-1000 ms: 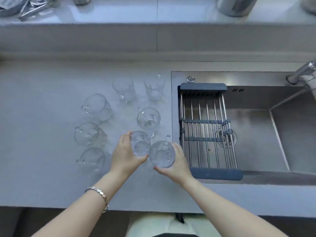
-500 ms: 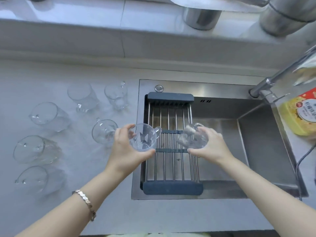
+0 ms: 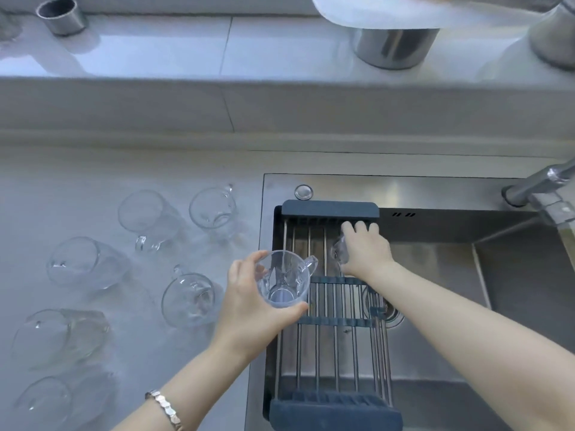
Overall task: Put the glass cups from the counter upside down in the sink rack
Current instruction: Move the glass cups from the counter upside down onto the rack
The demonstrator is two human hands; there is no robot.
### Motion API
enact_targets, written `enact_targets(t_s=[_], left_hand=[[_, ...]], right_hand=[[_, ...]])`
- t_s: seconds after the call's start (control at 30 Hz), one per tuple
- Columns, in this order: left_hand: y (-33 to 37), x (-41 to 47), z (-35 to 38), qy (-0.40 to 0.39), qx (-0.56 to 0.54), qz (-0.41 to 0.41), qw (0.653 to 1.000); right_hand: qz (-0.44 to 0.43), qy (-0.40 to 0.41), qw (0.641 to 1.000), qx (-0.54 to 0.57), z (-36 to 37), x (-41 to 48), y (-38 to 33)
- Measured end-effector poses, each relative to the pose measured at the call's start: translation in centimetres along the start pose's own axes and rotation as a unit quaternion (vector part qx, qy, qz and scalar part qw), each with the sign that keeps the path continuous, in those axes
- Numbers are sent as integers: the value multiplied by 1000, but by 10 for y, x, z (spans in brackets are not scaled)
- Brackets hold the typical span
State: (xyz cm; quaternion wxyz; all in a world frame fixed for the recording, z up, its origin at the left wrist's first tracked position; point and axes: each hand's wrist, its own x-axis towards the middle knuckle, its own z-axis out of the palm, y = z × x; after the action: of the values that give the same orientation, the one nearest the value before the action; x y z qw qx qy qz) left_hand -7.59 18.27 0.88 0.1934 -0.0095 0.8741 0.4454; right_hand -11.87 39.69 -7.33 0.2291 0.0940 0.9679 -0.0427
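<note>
Your right hand (image 3: 365,250) has its grip wrapped over a glass cup (image 3: 339,251), pressing it down at the 12 o'clock end of the sink rack (image 3: 329,306); can't tell its orientation. Your left hand (image 3: 249,309) holds another handled glass cup (image 3: 284,279) mouth-up at the rack's 9 o'clock edge. Six more cups (image 3: 189,298) sit on the counter (image 3: 93,169), off at 9 o'clock.
</note>
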Motion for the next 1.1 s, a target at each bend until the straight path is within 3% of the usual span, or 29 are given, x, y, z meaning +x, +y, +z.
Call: enact_targets(t_s=[0.1,0.17,0.27,0.37,0.43,0.5,0.53,0.6,0.63,0.67,0.73,0.8,0.83,0.97,1.03,1.1], left_hand=[[1,4,0,4,-19,-32,999],[5,9,2,9,-56,-84,995],[9,19,9,-17,-185,-199,962],[17,21,21,-122,-291,-283,906],[23,20,29,-216,-311,-292,878],[26,23,34,-259,-306,-277,873],[26,26,35,-252,-284,-266,886],[13,33,38,-194,-130,-178,956],[3,37,37,-154,7,-77,985],[-10,43,37,-132,149,36,979],[-36,55,35,-186,383,188,885],[-54,64,34,-257,516,237,782],[-59,67,33,-273,546,243,754],[-67,74,28,-277,549,266,743],[-71,72,27,-259,575,291,719],[-74,67,26,-229,579,280,730]], right_hand=[[8,59,997,51,1,-17,5],[-12,94,985,147,3,-42,6],[-96,8,919,383,4,-91,-1],[-199,65,882,422,7,-120,-8],[-201,141,870,429,6,-126,-7],[-164,175,871,428,-5,-126,-4],[-135,171,881,420,-12,-123,-3],[-64,135,909,389,-26,-113,-4],[-22,110,917,382,-29,-105,-6],[21,87,917,388,-30,-95,-9],[79,63,910,402,-28,-71,-21],[104,54,921,373,-20,-47,-37],[111,46,929,350,-16,-37,-46],[131,35,951,278,1,-9,-77],[151,45,948,277,6,-5,-84],[141,57,939,309,9,-2,-85]])
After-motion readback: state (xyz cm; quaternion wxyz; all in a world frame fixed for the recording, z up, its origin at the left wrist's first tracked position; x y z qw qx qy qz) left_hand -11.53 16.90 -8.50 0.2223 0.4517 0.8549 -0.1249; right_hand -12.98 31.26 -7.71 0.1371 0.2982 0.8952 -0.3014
